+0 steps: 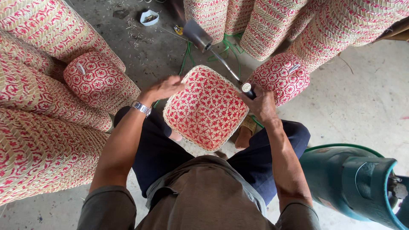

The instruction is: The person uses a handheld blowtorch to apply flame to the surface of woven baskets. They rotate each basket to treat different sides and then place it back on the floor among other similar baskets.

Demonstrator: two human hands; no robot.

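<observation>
Between both hands' fingers, seemingly: basket.

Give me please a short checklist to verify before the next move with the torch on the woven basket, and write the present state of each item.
1. Left hand steadies the red-and-cream woven basket: ok, it rests on the far rim.
2. Right hand grips the torch handle: ok, fingers are closed around it.
3. Torch nozzle points away from the body: ok, though it aims toward the stacked baskets behind.
4. Flame lit: cannot tell, none shows.
5. Gas cylinder apart from the nozzle: ok, it lies at the person's right side.
6. Hose and valve connection: cannot tell, not visible.
</observation>
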